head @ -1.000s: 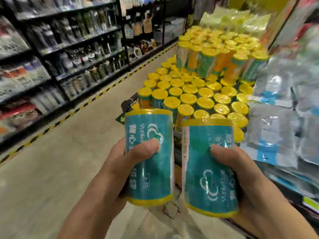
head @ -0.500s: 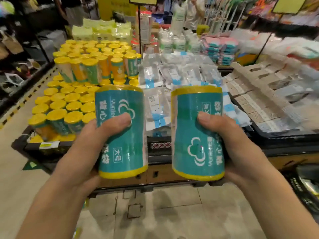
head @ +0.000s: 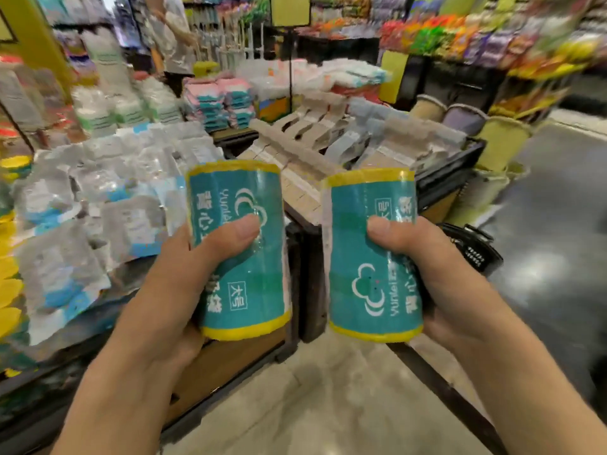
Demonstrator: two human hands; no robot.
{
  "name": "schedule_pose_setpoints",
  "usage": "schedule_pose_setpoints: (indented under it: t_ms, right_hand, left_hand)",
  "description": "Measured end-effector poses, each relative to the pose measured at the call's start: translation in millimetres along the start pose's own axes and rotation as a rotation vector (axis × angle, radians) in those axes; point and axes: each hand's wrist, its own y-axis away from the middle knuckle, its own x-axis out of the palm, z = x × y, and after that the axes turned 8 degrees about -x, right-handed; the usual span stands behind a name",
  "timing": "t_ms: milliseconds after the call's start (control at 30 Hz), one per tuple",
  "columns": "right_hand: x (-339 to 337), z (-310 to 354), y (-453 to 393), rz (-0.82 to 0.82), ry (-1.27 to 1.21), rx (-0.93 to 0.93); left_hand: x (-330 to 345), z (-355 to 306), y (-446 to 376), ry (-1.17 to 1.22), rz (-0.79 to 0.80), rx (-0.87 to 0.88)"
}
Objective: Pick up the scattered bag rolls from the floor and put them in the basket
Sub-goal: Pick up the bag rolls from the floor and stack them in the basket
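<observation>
While both hands are full, the coming move turns on where the basket lies, and that is not plain. The left hand has its fingers clamped around the left roll, and the right hand is clamped the same way on the right roll. Both rolls stand upright, long axes vertical, side by side but apart, held near the body over the floor in front of a corner of the display surface. A dark, perforated thing shows just right of and behind the right hand; it may be a basket, though blur keeps me from saying so. If it is, the right hand is the nearer one, and its roll would go right and down.
</observation>
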Motion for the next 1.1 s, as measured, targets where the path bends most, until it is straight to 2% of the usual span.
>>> schedule_pose_setpoints:
  t_ms: [200,367,533,867,1100]
  right_hand:
    - [-115,32,45,-0.330,0.068,-0.013]
    - [-192,58,70,-0.623,0.114,-0.099]
    - [-258,75,63,-0.786,0.065,-0.179]
    - [-415,105,-14,-0.900,0.099,-0.224]
    - [-530,123,-37,-0.963,0.051,-0.218]
  left_hand:
    - [134,33,-75,0.000,0.366,-0.076]
    - [229,60,-132,0.000,0.575,-0.177]
    - [315,79,-188,-0.031,0.747,-0.206]
    - [455,97,-328,-0.069,0.834,-0.240]
    - [551,126,-400,-0.052,0.797,-0.263]
